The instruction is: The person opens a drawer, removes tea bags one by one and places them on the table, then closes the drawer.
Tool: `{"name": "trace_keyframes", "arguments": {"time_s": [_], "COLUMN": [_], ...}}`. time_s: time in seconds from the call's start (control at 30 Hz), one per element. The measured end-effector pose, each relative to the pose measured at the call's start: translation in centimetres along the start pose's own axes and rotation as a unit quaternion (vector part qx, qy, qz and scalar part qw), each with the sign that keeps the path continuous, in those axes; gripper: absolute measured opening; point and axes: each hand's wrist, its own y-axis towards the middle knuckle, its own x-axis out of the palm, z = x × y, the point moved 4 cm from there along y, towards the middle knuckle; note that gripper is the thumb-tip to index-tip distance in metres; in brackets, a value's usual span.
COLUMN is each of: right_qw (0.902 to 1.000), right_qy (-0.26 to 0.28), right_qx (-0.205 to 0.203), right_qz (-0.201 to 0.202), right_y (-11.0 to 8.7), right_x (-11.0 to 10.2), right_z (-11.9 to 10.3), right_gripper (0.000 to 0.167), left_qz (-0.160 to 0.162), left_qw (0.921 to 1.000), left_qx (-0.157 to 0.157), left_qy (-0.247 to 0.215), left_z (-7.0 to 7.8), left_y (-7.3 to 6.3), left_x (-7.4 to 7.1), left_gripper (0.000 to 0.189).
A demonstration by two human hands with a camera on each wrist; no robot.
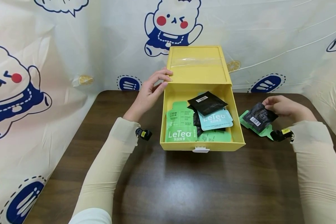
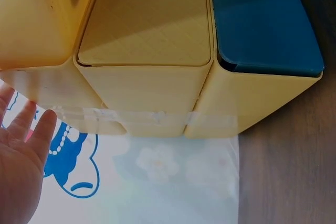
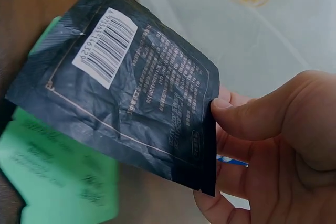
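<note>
A black sachet (image 3: 131,87) with a white barcode is pinched by its edge between the thumb and fingers of my right hand (image 1: 281,107). Under it, a green packet (image 1: 257,129) lies on the table, right of a yellow drawer (image 1: 203,146). That drawer holds green LeTea packets (image 1: 182,123), a light blue LeTea packet (image 1: 216,120) and black sachets (image 1: 207,102). My left hand (image 1: 152,88) rests with extended fingers at the left edge of the yellow box top (image 1: 197,70); only part of this hand (image 2: 23,156) shows in the left wrist view.
Behind the open drawer stands its yellow cabinet; the left wrist view shows its side and a dark blue panel (image 2: 270,24). A white tab handle (image 1: 201,150) sticks out in front. The brown table (image 1: 184,186) meets a printed curtain (image 1: 123,37) at the back.
</note>
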Motion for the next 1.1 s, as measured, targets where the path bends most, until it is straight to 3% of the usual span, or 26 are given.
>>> {"name": "trace_keyframes", "arguments": {"time_s": [0.3,0.6,0.8,1.1], "right_qw": [0.9993,0.9984,0.9956,0.9796], "right_qy": [0.014,-0.044,-0.07,-0.12], "right_qx": [0.03,0.028,-0.007,-0.095], "right_qz": [-0.017,0.024,0.061,0.13], "right_y": [0.7,0.6,-0.1,-2.1], "right_x": [1.8,0.9,-0.7,-2.3], "right_z": [2.4,1.6,-1.8,-10.8], "right_gripper": [0.027,0.031,0.032,0.031], "left_qz": [-0.002,0.0,0.001,0.001], "left_qw": [1.0,1.0,1.0,1.0], "left_qx": [-0.002,-0.001,-0.002,-0.002], "left_qy": [0.005,0.009,0.006,0.002], "left_z": [0.1,0.1,0.1,0.0], "left_y": [-0.1,0.1,0.1,0.1], "left_x": [0.1,0.0,0.0,0.0], "left_gripper": [0.018,0.018,0.017,0.018]}}
